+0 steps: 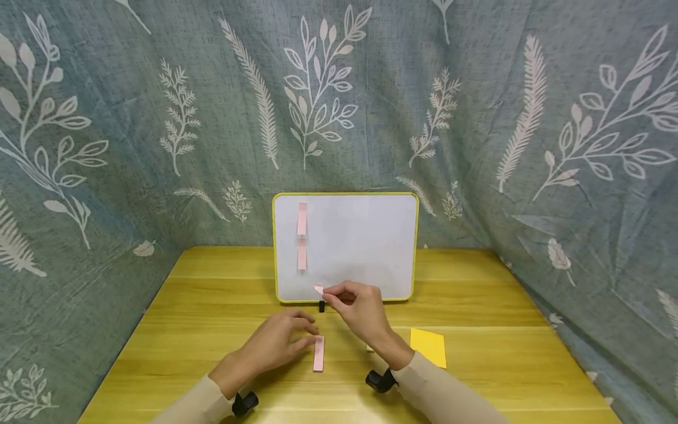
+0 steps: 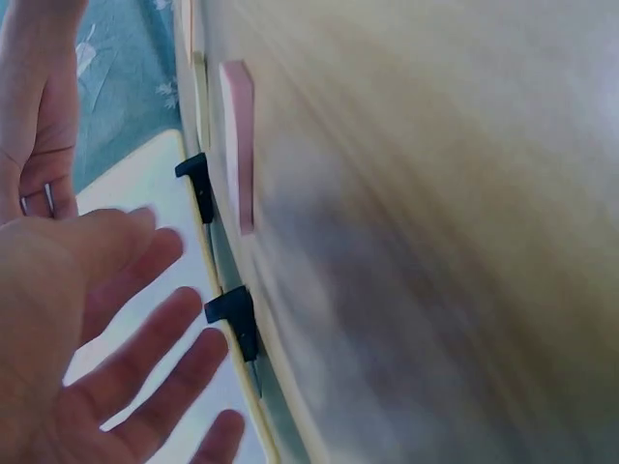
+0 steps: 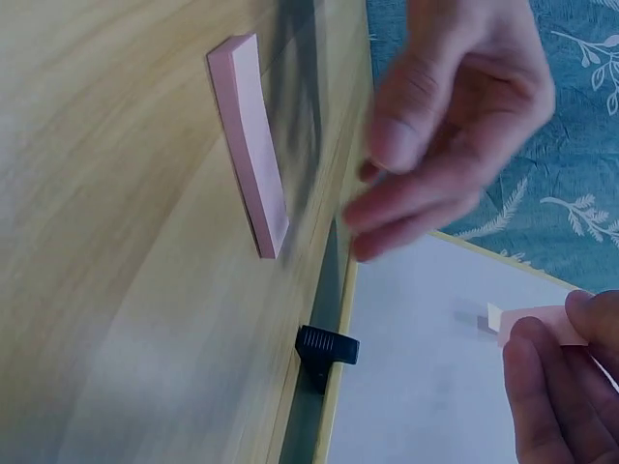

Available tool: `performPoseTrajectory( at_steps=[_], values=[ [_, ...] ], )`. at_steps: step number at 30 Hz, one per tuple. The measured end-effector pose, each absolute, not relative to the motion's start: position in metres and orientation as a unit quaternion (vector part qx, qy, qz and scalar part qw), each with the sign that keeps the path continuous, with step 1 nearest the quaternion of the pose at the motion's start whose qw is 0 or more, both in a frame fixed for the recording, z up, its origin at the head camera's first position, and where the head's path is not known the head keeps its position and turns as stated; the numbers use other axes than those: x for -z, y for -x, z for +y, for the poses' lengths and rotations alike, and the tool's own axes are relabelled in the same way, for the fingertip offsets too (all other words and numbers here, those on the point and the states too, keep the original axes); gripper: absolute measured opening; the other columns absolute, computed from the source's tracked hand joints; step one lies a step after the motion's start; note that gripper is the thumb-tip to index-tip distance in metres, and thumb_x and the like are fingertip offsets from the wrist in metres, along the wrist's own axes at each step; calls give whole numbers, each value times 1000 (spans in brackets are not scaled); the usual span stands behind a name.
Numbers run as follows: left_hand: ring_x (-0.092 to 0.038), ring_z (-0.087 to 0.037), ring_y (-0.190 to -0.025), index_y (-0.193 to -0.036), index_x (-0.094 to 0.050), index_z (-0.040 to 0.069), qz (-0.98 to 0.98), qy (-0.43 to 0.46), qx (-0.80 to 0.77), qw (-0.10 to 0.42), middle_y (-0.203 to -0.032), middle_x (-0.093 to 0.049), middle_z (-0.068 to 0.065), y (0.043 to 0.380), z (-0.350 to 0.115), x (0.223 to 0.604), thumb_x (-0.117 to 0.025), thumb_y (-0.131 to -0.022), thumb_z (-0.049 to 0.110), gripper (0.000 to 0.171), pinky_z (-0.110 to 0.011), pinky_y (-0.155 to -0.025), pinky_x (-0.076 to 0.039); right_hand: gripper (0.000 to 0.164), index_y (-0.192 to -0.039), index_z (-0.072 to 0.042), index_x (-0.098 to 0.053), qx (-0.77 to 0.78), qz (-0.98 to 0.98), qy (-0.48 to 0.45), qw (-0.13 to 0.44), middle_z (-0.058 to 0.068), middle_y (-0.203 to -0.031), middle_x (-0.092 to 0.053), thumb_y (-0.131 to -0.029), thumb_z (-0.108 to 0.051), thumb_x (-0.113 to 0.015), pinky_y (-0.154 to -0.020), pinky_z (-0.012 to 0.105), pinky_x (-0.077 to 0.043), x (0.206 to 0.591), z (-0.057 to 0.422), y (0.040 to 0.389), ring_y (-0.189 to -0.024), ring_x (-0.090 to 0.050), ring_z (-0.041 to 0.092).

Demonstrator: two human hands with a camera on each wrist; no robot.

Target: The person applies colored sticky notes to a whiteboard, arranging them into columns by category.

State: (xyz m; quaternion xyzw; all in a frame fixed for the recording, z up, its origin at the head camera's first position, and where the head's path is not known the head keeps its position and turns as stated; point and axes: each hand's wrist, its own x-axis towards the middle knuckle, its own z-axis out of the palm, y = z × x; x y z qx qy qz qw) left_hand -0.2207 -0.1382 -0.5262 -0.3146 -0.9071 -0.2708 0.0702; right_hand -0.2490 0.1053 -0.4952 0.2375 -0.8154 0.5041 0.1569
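Note:
My right hand (image 1: 362, 309) pinches a small pink sticky note strip (image 3: 546, 325) between thumb and fingers, close in front of the lower left of a whiteboard (image 1: 360, 241) with a yellow frame. Whether the strip touches the board I cannot tell. Two pink strips, an upper one (image 1: 302, 219) and a lower one (image 1: 302, 254), are stuck one below the other on the board's left side. With fingers spread and loosely bent, my left hand (image 1: 272, 341) hovers beside a narrow pink sticky note pad (image 1: 319, 354) on the table, holding nothing.
The board leans upright at the back of the wooden table (image 1: 212, 294), with a black foot (image 1: 321, 306) at its lower edge. A yellow sheet or pad (image 1: 429, 347) lies right of my right wrist. A pale yellow piece (image 1: 369, 348) is mostly hidden under that wrist. Patterned cloth (image 1: 349, 147) hangs behind.

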Motion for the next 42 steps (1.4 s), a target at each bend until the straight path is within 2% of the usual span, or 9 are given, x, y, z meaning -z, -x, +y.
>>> performPoseTrajectory(
  at_steps=[7,11,15,19,25,30,36,42],
  values=[
    [-80,-32,-121,-119,-90,13,-892,263,303,209,-132,-81,-10,231,-146,515,-92,-102,14,18,-52,-102,-69,10,-110,-6,-92,-521,-803,-236,167,9,-114,-92,-101,-9,-92,-85,22,-70,499,93,255,-97,-91,25],
    [-74,-41,-133,-125,-90,13,-893,200,313,253,-143,-78,-15,239,-154,510,-93,-102,13,24,-61,-110,-64,14,-115,-1,-91,-537,-796,-231,154,13,-117,-90,-102,-5,-90,-86,20,-70,503,85,256,-101,-91,29],
    [-65,-49,-144,-135,-87,14,-897,155,322,260,-158,-68,-21,248,-160,510,-92,-103,15,33,-71,-120,-55,14,-115,2,-90,-531,-800,-229,160,15,-116,-90,-101,-1,-90,-86,18,-69,508,77,256,-101,-91,31],
    [-62,-52,-147,-142,-84,14,-893,141,338,263,-162,-62,-27,257,-162,509,-93,-102,15,41,-72,-123,-53,13,-113,1,-91,-506,-811,-234,179,15,-116,-90,-100,-1,-90,-85,16,-67,513,70,259,-99,-90,29],
    [-66,-49,-142,-145,-83,16,-887,137,350,268,-164,-59,-27,271,-162,506,-94,-101,15,45,-66,-116,-61,13,-114,2,-91,-488,-810,-249,209,17,-116,-89,-101,-2,-89,-82,19,-69,520,62,267,-97,-90,30],
    [-68,-51,-140,-152,-79,17,-881,138,362,273,-167,-55,-30,279,-162,508,-96,-98,13,57,-65,-108,-65,13,-114,3,-91,-490,-813,-238,207,17,-117,-89,-103,-3,-89,-83,19,-69,522,58,270,-99,-90,29],
    [-70,-52,-138,-163,-71,23,-880,140,377,254,-169,-53,-31,286,-161,510,-95,-100,15,68,-66,-106,-65,14,-116,-1,-92,-492,-818,-225,196,16,-120,-89,-103,-4,-89,-86,17,-68,522,55,272,-102,-90,28],
    [-70,-54,-137,-167,-67,26,-880,140,381,248,-167,-54,-31,291,-160,510,-93,-102,18,70,-68,-107,-64,14,-116,-1,-92,-490,-819,-221,199,15,-121,-89,-103,-5,-89,-86,16,-67,522,51,274,-103,-90,27]
  ],
)
